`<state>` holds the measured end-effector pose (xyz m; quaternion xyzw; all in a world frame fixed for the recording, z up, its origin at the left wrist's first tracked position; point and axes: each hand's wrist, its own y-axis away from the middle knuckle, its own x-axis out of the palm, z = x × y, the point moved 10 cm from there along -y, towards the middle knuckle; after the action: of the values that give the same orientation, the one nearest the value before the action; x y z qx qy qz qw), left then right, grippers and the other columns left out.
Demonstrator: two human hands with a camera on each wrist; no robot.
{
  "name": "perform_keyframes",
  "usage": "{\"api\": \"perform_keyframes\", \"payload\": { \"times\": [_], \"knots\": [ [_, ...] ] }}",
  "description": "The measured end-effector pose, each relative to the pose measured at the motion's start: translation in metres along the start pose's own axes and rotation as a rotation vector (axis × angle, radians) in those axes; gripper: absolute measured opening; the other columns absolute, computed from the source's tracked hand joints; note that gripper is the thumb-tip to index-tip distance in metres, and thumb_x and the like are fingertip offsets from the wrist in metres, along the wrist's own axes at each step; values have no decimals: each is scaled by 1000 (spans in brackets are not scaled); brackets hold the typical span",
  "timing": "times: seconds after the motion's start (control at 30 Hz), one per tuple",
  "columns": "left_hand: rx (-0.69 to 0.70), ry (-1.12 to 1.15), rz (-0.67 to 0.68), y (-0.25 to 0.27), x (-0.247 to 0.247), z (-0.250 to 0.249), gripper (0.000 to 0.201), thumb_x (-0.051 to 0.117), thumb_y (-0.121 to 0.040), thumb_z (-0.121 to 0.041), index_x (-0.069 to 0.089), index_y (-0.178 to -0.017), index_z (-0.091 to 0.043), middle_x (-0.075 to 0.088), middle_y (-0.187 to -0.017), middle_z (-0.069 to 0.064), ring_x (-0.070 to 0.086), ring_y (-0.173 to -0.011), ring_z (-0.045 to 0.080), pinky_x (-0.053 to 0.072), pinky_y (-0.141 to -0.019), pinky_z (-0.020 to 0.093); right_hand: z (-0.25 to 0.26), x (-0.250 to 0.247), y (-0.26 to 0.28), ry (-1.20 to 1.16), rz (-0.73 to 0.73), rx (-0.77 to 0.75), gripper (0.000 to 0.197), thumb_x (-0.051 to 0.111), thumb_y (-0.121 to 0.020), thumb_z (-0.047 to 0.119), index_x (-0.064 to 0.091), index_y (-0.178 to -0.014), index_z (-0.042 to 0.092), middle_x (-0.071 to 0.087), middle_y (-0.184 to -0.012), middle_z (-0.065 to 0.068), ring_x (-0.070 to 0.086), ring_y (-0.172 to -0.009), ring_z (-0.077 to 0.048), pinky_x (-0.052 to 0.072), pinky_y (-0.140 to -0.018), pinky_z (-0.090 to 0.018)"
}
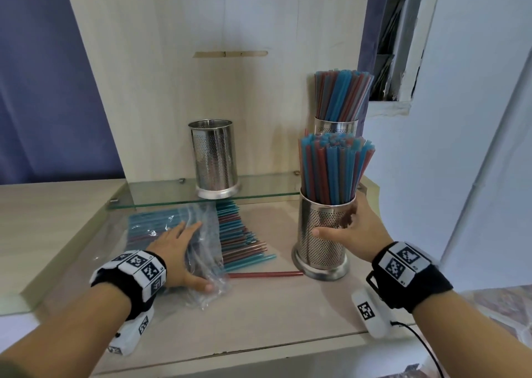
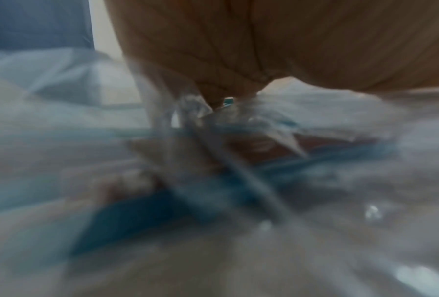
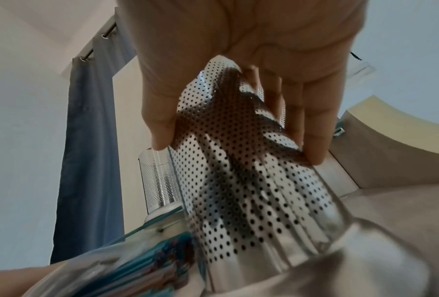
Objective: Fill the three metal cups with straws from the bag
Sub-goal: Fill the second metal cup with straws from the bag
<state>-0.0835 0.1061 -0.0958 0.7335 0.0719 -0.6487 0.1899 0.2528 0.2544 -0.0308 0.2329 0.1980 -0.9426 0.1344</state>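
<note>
My right hand (image 1: 361, 232) grips a perforated metal cup (image 1: 321, 242) packed with blue and red straws (image 1: 334, 170); its base is down on the wooden counter. In the right wrist view thumb and fingers (image 3: 312, 132) wrap the cup (image 3: 251, 180). A second full cup (image 1: 336, 124) stands behind it. An empty cup (image 1: 214, 158) stands on the glass shelf (image 1: 161, 197). My left hand (image 1: 177, 249) lies flat on the clear plastic bag (image 1: 201, 233) of straws, fingers straight. The left wrist view is blurred: palm (image 2: 264, 50) over bag (image 2: 86, 140).
One loose red straw (image 1: 264, 274) lies on the counter (image 1: 259, 320) between bag and held cup. More straws (image 1: 241, 239) stick out of the bag's right end. A wooden back panel (image 1: 201, 75) rises behind the shelf; a white wall (image 1: 475, 147) stands at right.
</note>
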Motion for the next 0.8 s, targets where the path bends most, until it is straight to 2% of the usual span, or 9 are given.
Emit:
{"api": "perform_keyframes", "payload": {
  "times": [0.13, 0.23, 0.27, 0.3, 0.33, 0.37, 0.43, 0.5, 0.8],
  "knots": [
    [30, 19, 7, -1, 0, 0, 149, 68, -36, -87, -11, -151, -35, -6, -162, 3, 4, -149, 26, 11, -120, 39, 38, -12, -5, 38, -32, -46, 85, 93, -57, 33, 41, -124, 33, 57, -100, 21, 56, -90, 7, 41, -74, -10],
    [33, 21, 11, 0, 0, -1, 148, 69, -37, -85, -10, -151, -35, -7, -162, 2, 4, -149, 26, 11, -120, 39, 75, -20, -22, 40, -109, -113, 76, 92, -58, 31, 44, -117, 28, 57, -91, 19, 55, -78, 19, 43, -68, -4],
    [30, 26, 11, 0, 1, 0, 149, 69, -36, -85, -10, -151, -35, -6, -162, 2, 4, -149, 26, 11, -120, 39, 86, -23, -29, 29, -136, -133, 83, 92, -56, 36, 43, -122, 26, 58, -95, 19, 56, -82, 17, 46, -75, -6],
    [28, 32, 10, 0, 1, 0, 149, 69, -35, -85, -10, -151, -36, -6, -162, 2, 4, -149, 26, 12, -120, 39, 95, -24, -37, 24, -165, -148, 95, 92, -54, 44, 39, -131, 25, 58, -99, 20, 57, -89, 11, 49, -86, -14],
    [28, 39, 8, 0, 1, 1, 149, 69, -34, -85, -10, -151, -36, -6, -162, 2, 4, -149, 25, 12, -120, 40, 106, -24, -43, 25, -181, -159, 107, 91, -53, 49, 33, -139, 25, 55, -103, 21, 56, -96, 3, 47, -94, -22],
    [29, 47, 6, 0, 1, 2, 150, 69, -33, -85, -9, -151, -37, -6, -162, 1, 4, -149, 25, 12, -120, 40, 115, -22, -51, 34, -188, -163, 113, 90, -55, 49, 27, -145, 25, 53, -107, 23, 53, -103, -1, 43, -98, -23],
    [31, 64, 7, 0, 0, 3, 149, 71, -34, -84, -9, -151, -38, -6, -162, 0, 4, -149, 25, 12, -120, 40, 127, -15, -68, 70, -200, -156, 121, 88, -56, 51, 18, -151, 24, 54, -125, 19, 52, -116, -7, 39, -100, -24],
    [32, 77, 10, 0, 1, 4, 149, 73, -35, -82, -9, -151, -38, -6, -162, 0, 3, -149, 24, 12, -120, 40, 135, -6, -82, 101, -200, -132, 126, 86, -54, 57, 14, -152, 25, 53, -137, 9, 52, -124, -15, 42, -104, -31],
    [40, 91, 7, 0, 1, 6, 146, 75, -39, -80, -10, -151, -38, -9, -162, -3, 0, -149, 23, 8, -119, 39, 126, 38, -120, 141, -164, 15, 120, 86, -62, 50, 11, -152, 25, 52, -136, -2, 53, -122, -27, 44, -98, -38]
  ]
}}
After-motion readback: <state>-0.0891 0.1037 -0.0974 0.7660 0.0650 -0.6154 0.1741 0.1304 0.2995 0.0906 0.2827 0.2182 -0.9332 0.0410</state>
